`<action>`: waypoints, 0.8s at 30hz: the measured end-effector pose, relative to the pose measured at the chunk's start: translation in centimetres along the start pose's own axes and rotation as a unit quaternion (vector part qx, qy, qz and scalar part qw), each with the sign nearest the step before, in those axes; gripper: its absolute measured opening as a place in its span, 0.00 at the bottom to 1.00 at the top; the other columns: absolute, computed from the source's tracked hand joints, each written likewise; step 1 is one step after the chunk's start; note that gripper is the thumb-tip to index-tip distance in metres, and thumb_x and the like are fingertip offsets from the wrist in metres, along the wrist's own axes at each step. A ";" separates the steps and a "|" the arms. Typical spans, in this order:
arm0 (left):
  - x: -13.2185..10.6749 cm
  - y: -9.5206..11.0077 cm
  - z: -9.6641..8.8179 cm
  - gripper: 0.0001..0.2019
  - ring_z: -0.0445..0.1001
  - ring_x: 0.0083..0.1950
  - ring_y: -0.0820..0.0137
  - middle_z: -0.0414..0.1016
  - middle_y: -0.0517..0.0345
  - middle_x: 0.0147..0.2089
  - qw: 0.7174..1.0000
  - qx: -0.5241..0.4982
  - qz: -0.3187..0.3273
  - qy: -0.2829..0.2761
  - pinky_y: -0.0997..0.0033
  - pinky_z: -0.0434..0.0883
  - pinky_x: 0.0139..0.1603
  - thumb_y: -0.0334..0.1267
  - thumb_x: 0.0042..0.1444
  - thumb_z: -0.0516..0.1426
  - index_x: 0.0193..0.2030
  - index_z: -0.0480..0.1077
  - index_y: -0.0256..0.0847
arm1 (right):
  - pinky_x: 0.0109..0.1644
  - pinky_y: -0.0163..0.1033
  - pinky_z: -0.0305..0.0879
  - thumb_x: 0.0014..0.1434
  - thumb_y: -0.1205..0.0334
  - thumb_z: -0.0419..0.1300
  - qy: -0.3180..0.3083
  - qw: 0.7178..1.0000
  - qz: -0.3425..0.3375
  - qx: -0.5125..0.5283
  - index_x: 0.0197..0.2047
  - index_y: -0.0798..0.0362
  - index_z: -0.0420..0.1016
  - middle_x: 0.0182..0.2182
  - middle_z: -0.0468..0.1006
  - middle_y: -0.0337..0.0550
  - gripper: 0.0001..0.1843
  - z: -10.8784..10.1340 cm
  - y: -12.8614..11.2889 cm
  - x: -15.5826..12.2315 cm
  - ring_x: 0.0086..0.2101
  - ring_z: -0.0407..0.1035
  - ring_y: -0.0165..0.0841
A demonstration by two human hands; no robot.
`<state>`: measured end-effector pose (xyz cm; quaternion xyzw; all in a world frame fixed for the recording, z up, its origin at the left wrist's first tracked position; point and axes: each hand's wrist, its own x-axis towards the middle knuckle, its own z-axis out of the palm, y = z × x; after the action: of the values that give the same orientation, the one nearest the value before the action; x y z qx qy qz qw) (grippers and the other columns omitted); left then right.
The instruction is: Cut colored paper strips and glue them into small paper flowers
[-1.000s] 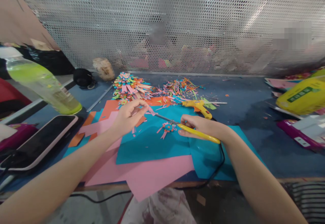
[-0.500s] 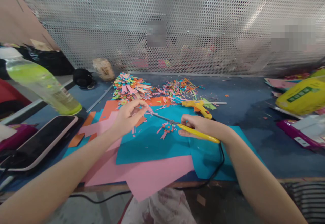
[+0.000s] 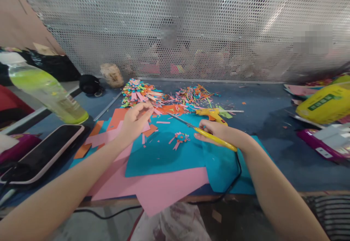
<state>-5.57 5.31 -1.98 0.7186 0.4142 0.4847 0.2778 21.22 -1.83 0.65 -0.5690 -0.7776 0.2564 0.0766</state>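
My right hand (image 3: 214, 131) grips yellow-handled scissors (image 3: 203, 133), their blades pointing up and left over a teal paper sheet (image 3: 164, 153). My left hand (image 3: 135, 121) is closed in a pinch on a small pink paper piece (image 3: 146, 126) above orange and pink sheets. A small paper rosette (image 3: 180, 137) lies on the teal sheet between the two hands. A loose pink strip (image 3: 163, 122) lies on the teal sheet near the scissor tips.
A heap of cut coloured strips (image 3: 142, 94) and scraps (image 3: 191, 95) lies behind the hands. A yellow glue gun (image 3: 212, 114) rests at right centre, its cord running off the front edge. A phone (image 3: 46, 150) and green bottle (image 3: 46, 89) stand left; yellow packet (image 3: 325, 102) right. Perforated metal screen at back.
The scissors have drawn away from the pinched pink piece and risen a little. A pink strip now lies loose on the teal sheet. My left hand shifted slightly back.
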 end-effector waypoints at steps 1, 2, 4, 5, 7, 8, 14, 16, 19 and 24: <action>0.0 -0.1 0.0 0.07 0.67 0.27 0.72 0.68 0.61 0.26 1.000 0.001 0.000 -0.002 0.73 0.65 0.30 0.42 0.53 0.53 0.31 0.66 0.41 | 0.26 0.33 0.51 0.52 0.44 0.51 0.012 1.000 0.002 -0.007 0.31 0.52 0.58 0.23 0.59 0.34 0.18 0.1 0.3 0.2 0.23 0.52 0.26; 0.0 -0.1 0.1 0.07 0.67 0.27 0.72 0.68 0.61 0.26 1.000 0.005 0.002 -0.005 0.73 0.65 0.30 0.42 0.53 0.53 0.31 0.66 0.41 | 0.26 0.33 0.51 0.52 0.44 0.52 0.024 1.000 0.007 -0.014 0.31 0.52 0.58 0.23 0.59 0.33 0.18 0.3 0.7 0.5 0.23 0.52 0.26; -0.1 0.1 0.2 0.08 0.67 0.28 0.73 0.68 0.61 0.26 1.000 0.021 0.003 -0.014 0.73 0.64 0.31 0.42 0.53 0.53 0.31 0.66 0.41 | 0.25 0.33 0.50 0.50 0.44 0.54 0.041 0.999 0.017 -0.024 0.30 0.52 0.57 0.22 0.59 0.33 0.19 0.8 1.4 1.0 0.23 0.52 0.26; -0.3 0.3 0.2 0.08 0.67 0.28 0.73 0.68 0.61 0.26 0.999 0.029 0.003 -0.017 0.74 0.64 0.31 0.42 0.53 0.53 0.30 0.66 0.41 | 0.25 0.33 0.50 0.50 0.43 0.54 0.045 0.998 0.020 -0.027 0.30 0.51 0.57 0.22 0.60 0.34 0.19 0.9 1.7 1.2 0.23 0.53 0.26; -0.5 0.6 0.3 0.07 0.67 0.28 0.73 0.67 0.61 0.26 0.999 0.040 -0.002 -0.028 0.74 0.64 0.30 0.42 0.53 0.53 0.30 0.65 0.41 | 0.25 0.33 0.50 0.49 0.43 0.55 0.041 0.999 0.016 -0.022 0.30 0.51 0.58 0.22 0.62 0.35 0.20 1.1 1.8 1.3 0.23 0.54 0.27; -0.6 0.7 0.3 0.07 0.67 0.27 0.73 0.67 0.62 0.25 0.999 0.042 -0.005 -0.033 0.75 0.64 0.30 0.42 0.53 0.53 0.31 0.65 0.41 | 0.26 0.33 0.50 0.49 0.43 0.55 0.037 0.999 0.015 -0.016 0.30 0.51 0.58 0.23 0.62 0.35 0.20 1.1 1.7 1.3 0.23 0.54 0.27; -0.4 0.2 0.3 0.07 0.66 0.26 0.75 0.66 0.62 0.26 0.998 -0.014 -0.021 -0.057 0.75 0.64 0.29 0.41 0.53 0.53 0.30 0.65 0.40 | 0.26 0.33 0.51 0.53 0.41 0.50 -0.014 0.999 0.003 0.040 0.32 0.51 0.59 0.24 0.61 0.35 0.20 0.0 -0.5 0.1 0.23 0.55 0.26; -0.2 0.0 0.3 0.07 0.67 0.27 0.75 0.66 0.61 0.28 0.996 -0.052 -0.031 -0.058 0.75 0.66 0.29 0.41 0.53 0.53 0.31 0.66 0.40 | 0.25 0.33 0.51 0.54 0.41 0.48 -0.025 0.999 -0.002 0.043 0.32 0.51 0.59 0.24 0.61 0.35 0.20 -0.3 -0.9 -0.3 0.22 0.54 0.26; -0.2 -0.1 0.3 0.08 0.68 0.29 0.74 0.67 0.59 0.30 0.994 -0.083 -0.036 -0.061 0.74 0.68 0.30 0.41 0.52 0.53 0.32 0.67 0.39 | 0.25 0.33 0.50 0.53 0.40 0.49 -0.029 0.999 -0.004 0.034 0.31 0.51 0.58 0.24 0.60 0.34 0.20 -0.4 -1.0 -0.4 0.22 0.53 0.25; -0.4 0.3 0.3 0.08 0.69 0.27 0.75 0.69 0.58 0.31 0.992 -0.082 -0.040 -0.082 0.75 0.67 0.28 0.42 0.53 0.54 0.31 0.68 0.39 | 0.25 0.32 0.49 0.54 0.42 0.50 -0.044 0.998 -0.016 0.038 0.33 0.52 0.60 0.24 0.59 0.34 0.20 -0.3 -0.7 -0.2 0.23 0.53 0.26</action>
<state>-5.27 4.83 -1.99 0.7134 0.3775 0.4449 0.3880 20.86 -2.10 1.28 -0.5412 -0.7790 0.3091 0.0681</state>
